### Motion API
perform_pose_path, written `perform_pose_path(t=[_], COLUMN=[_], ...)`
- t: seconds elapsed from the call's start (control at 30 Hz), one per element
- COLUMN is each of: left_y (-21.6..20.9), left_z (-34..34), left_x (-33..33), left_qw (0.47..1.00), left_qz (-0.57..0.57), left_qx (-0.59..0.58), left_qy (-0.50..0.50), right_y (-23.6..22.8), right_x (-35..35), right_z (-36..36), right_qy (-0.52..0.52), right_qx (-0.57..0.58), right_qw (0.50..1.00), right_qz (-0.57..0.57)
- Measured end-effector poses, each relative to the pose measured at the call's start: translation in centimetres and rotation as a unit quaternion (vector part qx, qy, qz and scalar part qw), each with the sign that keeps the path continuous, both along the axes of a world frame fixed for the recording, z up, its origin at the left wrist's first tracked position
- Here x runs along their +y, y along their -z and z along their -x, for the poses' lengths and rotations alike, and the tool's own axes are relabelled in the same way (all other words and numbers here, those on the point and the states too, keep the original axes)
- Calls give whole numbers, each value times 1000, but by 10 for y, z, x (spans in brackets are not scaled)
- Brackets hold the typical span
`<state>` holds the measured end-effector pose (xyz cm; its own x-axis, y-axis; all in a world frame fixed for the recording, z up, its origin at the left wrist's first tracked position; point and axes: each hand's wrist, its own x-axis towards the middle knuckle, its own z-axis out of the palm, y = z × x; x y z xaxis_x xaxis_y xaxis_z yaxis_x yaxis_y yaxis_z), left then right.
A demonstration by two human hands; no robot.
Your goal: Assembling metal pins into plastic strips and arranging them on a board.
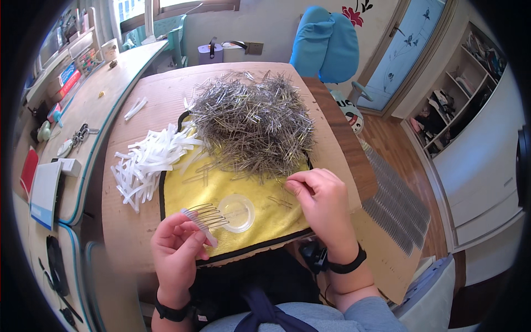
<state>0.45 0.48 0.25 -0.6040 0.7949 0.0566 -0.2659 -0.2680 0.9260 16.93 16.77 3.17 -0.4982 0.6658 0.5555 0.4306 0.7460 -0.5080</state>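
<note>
My left hand [180, 238] pinches a white plastic strip [200, 226] at the near left of the yellow cloth [257, 235]. Several thin U-shaped wire pins [213, 213] sit side by side along this strip and point right. My right hand [323, 196] is closed in a pinch over the cloth, by the near edge of a big heap of loose wire pins [254, 122]. Whatever lies between its fingertips is too fine to make out. A few stray pins [280, 202] rest on the cloth beside it. Between my hands stands a small clear round dish [237, 213].
A pile of white strips [152, 160] lies left of the heap on the cardboard [124, 232]. Rows of pin-filled strips [395, 205] are laid out on a lower board at right. A desk [83, 149] runs along the left; a blue chair [326, 44] stands behind.
</note>
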Motion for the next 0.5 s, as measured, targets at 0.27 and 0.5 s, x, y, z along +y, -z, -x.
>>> perform_pose_path(t=[0.27,0.5], left_y=[0,3], left_z=[3,3], left_x=[-2,-3], left_qw=[1000,998], left_qz=[-28,-59], left_qx=[-11,-31], left_qy=[2,7], right_y=[10,7], right_x=[3,-24], right_z=[5,15], right_qy=[22,-81], right_qx=[-104,131], right_qw=[994,982], right_qz=[-1,113])
